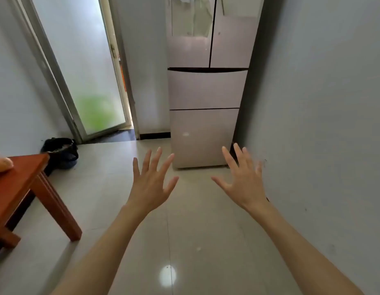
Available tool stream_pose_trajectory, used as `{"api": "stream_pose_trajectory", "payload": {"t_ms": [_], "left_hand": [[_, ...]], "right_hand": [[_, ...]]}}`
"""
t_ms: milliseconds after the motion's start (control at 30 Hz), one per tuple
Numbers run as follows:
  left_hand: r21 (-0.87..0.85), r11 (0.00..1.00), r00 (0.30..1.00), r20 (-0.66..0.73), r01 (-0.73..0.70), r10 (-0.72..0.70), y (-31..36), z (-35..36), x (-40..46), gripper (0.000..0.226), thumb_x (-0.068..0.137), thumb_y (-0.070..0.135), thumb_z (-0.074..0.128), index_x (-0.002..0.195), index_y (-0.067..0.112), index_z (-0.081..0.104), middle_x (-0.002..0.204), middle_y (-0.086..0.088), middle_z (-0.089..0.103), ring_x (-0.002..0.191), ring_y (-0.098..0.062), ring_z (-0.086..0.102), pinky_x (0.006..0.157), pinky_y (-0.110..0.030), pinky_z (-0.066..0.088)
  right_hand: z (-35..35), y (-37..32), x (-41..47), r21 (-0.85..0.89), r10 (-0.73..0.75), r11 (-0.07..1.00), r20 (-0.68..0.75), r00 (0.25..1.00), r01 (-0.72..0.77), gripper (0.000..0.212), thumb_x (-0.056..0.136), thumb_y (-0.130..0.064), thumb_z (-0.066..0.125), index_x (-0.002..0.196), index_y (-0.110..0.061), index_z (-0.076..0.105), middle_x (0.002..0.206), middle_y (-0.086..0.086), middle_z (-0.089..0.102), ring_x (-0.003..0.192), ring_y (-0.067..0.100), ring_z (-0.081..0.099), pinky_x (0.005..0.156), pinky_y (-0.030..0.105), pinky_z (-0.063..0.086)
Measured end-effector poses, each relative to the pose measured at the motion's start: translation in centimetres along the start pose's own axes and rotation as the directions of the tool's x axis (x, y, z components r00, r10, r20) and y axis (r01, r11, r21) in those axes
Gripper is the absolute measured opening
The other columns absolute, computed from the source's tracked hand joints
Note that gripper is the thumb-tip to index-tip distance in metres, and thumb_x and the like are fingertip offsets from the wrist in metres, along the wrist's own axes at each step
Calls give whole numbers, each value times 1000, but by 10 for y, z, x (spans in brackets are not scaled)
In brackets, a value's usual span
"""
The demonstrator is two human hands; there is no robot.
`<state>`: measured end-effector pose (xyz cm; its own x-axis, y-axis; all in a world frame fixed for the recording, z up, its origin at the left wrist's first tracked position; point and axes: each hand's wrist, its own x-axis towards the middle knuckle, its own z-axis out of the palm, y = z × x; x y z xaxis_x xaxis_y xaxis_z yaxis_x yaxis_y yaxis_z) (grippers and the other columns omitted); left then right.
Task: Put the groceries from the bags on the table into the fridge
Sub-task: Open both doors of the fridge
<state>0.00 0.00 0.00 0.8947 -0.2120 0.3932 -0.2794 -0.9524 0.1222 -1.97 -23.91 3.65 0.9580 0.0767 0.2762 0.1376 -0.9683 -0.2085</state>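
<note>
Pinkish fridge doors closed, possibly bagged groceries on table, both hands' grip apart, empty.

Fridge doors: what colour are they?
The fridge has pale pinkish-beige glossy doors with dark seams between them, seen in the head view.

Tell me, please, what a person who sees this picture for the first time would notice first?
Two bare hands, left hand and right hand, are held out with fingers spread above the pale floor, holding nothing. Straight ahead stands a tall pinkish fridge against the right wall, all its doors shut. At the left edge is the corner of a red-brown wooden table.
</note>
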Motion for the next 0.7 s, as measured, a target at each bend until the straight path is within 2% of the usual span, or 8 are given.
{"api": "stream_pose_trajectory", "payload": {"t_ms": [133,300,400,633,700], "left_hand": [[-14,1000,1000,4,-4,4,-15,18,74,72,82,64,13,146,31,18,156,-6,11,144,-27,-2,109,-49,-9],[-8,997,996,-53,-74,74,-20,33,179,69,84,60,15,145,30,22,155,-7,15,144,-30,5,112,-53,1],[-29,995,993,-62,-99,97,-19,51,227,67,85,59,17,145,30,21,155,-6,15,144,-30,4,112,-52,0],[-76,994,997,-9,-75,74,-27,117,316,62,86,59,21,143,36,12,155,-6,16,144,-29,3,113,-54,2],[-75,995,998,4,-67,67,-26,135,345,63,86,60,20,143,35,14,156,-7,14,144,-29,2,113,-54,1]], "right_hand": [[12,15,68,-13,22,1000,-12,1000,-22,80,86,-59,46,148,-32,5,159,2,-1,146,22,-6,114,55,2],[17,36,155,-32,50,998,-77,996,-52,78,86,-59,45,148,-31,6,159,2,-2,146,22,-5,114,54,2],[20,50,204,-24,50,998,-105,993,-53,78,87,-58,46,148,-31,6,159,1,-2,146,22,-6,114,53,0],[54,92,298,-6,62,998,-45,997,-63,78,87,-58,44,148,-33,3,158,0,-6,145,20,-10,114,52,-3],[63,109,332,7,66,998,-34,997,-66,78,88,-58,44,148,-33,2,158,-1,-7,145,19,-11,114,51,-4]]}}
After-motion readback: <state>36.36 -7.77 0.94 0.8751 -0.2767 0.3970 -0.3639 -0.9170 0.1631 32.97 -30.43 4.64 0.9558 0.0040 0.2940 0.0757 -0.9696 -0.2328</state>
